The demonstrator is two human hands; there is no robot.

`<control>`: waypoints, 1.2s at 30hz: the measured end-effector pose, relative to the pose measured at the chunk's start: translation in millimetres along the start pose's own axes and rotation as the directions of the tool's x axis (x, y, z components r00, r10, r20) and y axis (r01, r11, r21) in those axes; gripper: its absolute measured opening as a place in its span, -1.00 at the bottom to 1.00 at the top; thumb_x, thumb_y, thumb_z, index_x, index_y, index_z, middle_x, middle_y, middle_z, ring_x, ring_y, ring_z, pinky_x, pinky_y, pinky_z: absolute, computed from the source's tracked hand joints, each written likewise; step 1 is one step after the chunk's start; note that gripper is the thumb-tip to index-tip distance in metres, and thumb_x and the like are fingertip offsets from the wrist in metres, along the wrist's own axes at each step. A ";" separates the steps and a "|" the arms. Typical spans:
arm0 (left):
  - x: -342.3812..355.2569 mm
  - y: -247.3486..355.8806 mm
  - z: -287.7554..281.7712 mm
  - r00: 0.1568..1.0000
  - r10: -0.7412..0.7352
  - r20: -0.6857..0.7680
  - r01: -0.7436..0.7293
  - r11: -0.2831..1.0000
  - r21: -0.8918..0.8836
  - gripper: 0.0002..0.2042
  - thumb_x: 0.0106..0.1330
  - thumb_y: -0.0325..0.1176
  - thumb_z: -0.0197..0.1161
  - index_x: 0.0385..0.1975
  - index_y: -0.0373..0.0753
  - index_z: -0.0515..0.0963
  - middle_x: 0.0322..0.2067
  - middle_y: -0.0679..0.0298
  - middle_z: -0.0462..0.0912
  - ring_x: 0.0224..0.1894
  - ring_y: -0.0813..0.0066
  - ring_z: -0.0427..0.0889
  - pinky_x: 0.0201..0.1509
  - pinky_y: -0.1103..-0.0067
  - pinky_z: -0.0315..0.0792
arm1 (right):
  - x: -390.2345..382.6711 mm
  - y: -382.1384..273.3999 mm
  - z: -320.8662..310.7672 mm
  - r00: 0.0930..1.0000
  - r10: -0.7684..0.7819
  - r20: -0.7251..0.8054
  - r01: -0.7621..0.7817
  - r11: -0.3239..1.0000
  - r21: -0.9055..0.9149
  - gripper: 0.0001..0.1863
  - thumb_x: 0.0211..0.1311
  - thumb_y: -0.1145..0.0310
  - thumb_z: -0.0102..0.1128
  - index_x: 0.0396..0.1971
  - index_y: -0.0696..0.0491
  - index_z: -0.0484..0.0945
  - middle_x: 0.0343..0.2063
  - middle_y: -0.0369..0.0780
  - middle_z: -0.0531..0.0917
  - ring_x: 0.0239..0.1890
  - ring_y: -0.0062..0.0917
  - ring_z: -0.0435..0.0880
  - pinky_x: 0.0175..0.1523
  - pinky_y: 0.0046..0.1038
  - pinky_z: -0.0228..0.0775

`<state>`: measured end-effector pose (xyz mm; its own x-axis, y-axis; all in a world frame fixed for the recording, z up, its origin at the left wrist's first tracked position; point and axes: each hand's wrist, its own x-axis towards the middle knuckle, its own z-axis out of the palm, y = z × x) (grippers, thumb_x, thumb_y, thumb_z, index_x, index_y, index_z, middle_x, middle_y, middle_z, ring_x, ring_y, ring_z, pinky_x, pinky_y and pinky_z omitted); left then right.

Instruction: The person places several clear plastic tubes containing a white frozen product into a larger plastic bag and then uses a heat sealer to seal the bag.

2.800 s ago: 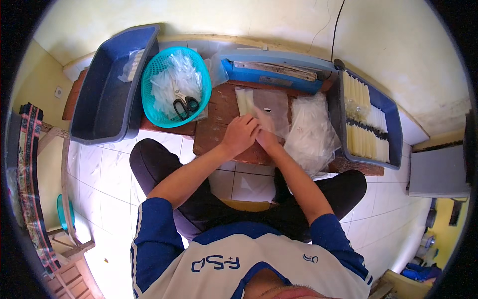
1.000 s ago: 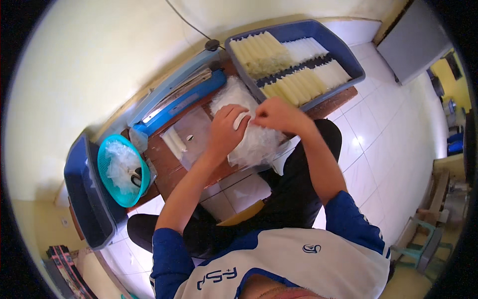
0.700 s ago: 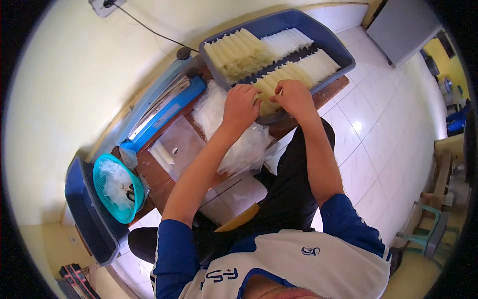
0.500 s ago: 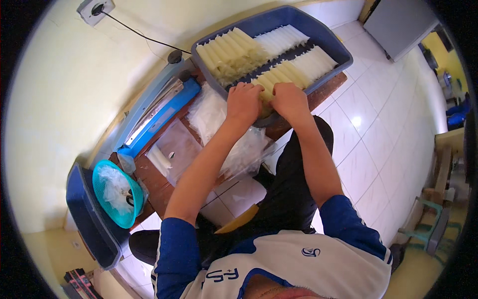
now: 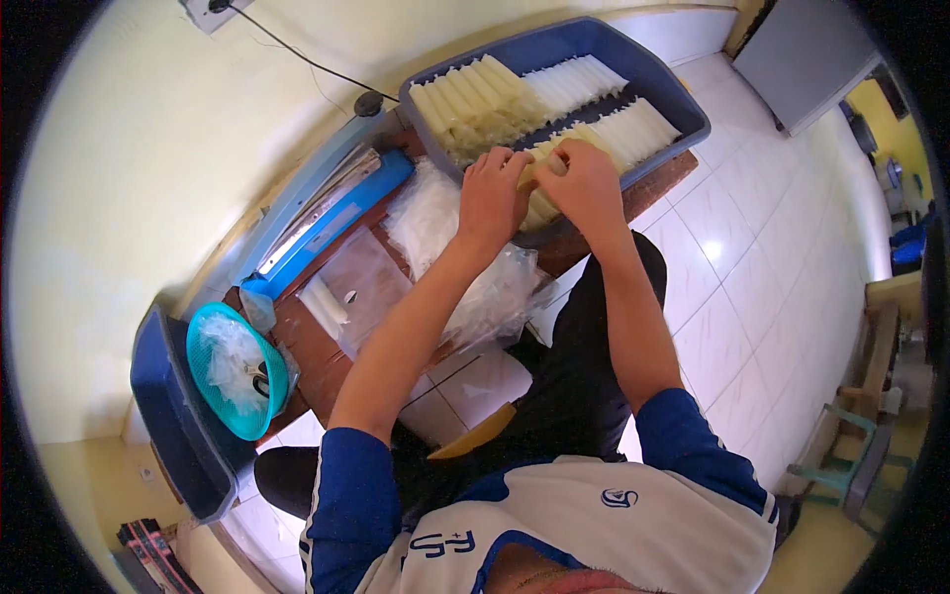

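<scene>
A grey-blue plastic tub (image 5: 683,91) holds rows of slim plastic-wrapped sticks, pale yellow ones (image 5: 465,89) and white ones (image 5: 579,79). My left hand (image 5: 492,198) and my right hand (image 5: 586,183) are close together over the tub's near side, above the front row. Both have curled fingers closed around a pale yellow wrapped stick, which shows partly between them. The fingers hide most of it. Under my left forearm lies a loose heap of clear plastic bags (image 5: 495,297).
On the brown wooden table (image 5: 282,327) are a blue bar-shaped sealer (image 5: 341,220) and a flat clear bag with white sticks (image 5: 327,302). A turquoise basket (image 5: 272,381) with crumpled plastic and scissors (image 5: 260,381) stands beside a dark blue tub (image 5: 158,396). A black cord (image 5: 287,64) runs along the wall.
Both hands have lifted slightly, and my right thumb and fingers now pinch higher up. The whole view has shifted a little.
</scene>
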<state>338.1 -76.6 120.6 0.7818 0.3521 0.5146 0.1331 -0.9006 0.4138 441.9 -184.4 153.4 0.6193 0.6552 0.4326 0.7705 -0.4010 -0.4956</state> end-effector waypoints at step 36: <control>-266.8 -57.9 -159.3 0.915 -0.362 -0.180 0.385 0.915 0.118 -0.58 -0.05 -0.36 0.41 -0.13 -0.18 0.50 -0.24 0.16 0.50 -0.17 0.18 0.52 -0.13 0.38 0.41 | -132.9 -106.8 103.7 0.167 -0.475 0.864 -0.575 0.665 0.477 -0.49 0.12 0.55 0.18 0.13 0.20 0.36 -0.26 -0.17 0.63 -0.31 -0.49 0.65 -0.17 -0.46 0.53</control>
<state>24.7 -77.7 79.0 0.5573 0.6936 0.4564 0.4945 -0.7188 0.4887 261.6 -162.3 70.8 -0.3932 0.8529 -0.3434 0.0846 -0.3383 -0.9372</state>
